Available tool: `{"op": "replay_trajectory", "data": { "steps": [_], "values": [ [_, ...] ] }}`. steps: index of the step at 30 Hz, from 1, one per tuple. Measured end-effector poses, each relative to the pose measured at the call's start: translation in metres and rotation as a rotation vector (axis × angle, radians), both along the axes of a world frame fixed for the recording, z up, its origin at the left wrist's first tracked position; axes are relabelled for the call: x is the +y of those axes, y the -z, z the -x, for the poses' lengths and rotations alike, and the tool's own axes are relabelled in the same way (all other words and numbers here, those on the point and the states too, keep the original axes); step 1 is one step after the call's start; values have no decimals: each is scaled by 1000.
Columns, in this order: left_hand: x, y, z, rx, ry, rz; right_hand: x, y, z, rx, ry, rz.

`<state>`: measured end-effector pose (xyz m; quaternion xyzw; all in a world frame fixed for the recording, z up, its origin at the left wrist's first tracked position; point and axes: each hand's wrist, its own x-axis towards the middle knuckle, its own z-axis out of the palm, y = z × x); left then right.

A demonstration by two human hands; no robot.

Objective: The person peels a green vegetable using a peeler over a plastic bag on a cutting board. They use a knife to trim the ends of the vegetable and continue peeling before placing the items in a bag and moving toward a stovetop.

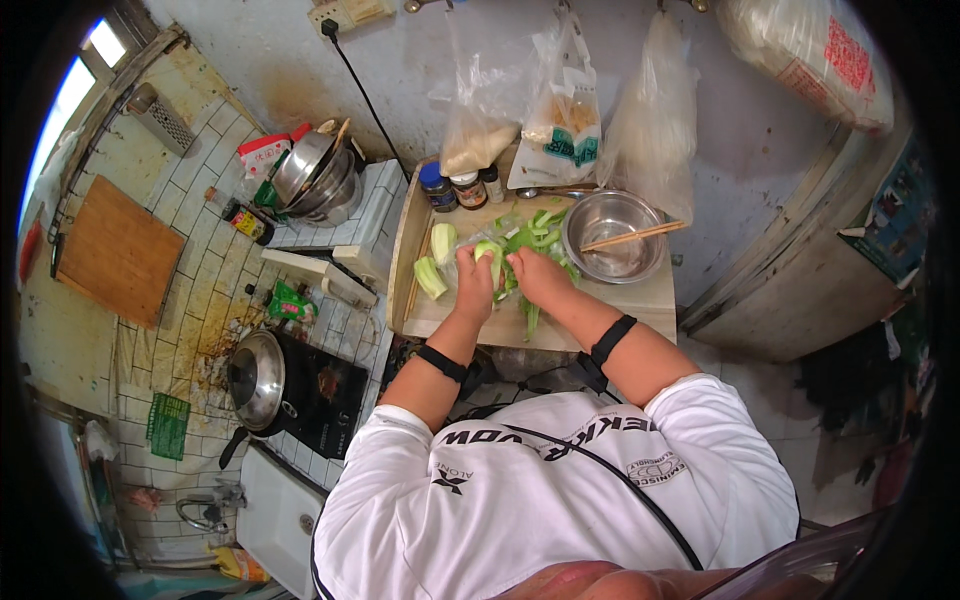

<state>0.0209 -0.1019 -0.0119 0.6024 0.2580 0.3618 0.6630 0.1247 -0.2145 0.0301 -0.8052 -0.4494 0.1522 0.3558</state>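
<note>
My left hand [476,279] grips a pale green vegetable stem [489,253] above a wooden table. Close on its right, my right hand [536,277] has its fingers pinched at green leafy pieces beside the stem; exactly what they hold is hard to tell. Two peeled pale green stems [430,278] lie on the table left of my left hand. Loose green leaves and peelings [541,229] lie on and around a clear plastic bag beyond and under my hands. A steel bowl [615,259] with wooden chopsticks [637,235] across its rim stands right of the leaves.
Jars [437,187] and a spoon [528,193] are at the table's back edge [585,184]. Plastic bags [649,127] hang on the wall above. To the left are stacked steel bowls [322,187], a lidded wok [257,381] on an induction cooker [330,386], and a white sink [281,517].
</note>
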Motion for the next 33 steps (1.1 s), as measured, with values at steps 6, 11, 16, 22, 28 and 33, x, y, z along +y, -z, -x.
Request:
{"op": "replay_trajectory", "data": {
  "steps": [6,11,16,22,28,33],
  "values": [
    [-15,-66,2,-137,165,65,0,18,-16,53,26,115],
    [-4,-72,-6,-264,235,307,5,1,-20,113,23,-44],
    [5,-65,-11,-295,184,640,1,0,-31,205,38,-129],
    [1,-60,-6,-345,129,697,-18,-16,-25,242,58,-154],
    [-11,-59,4,-268,31,671,-33,-26,-24,-19,87,-189],
    [-24,-64,3,-194,33,448,-38,-30,-25,-116,42,-194]
  ]
}}
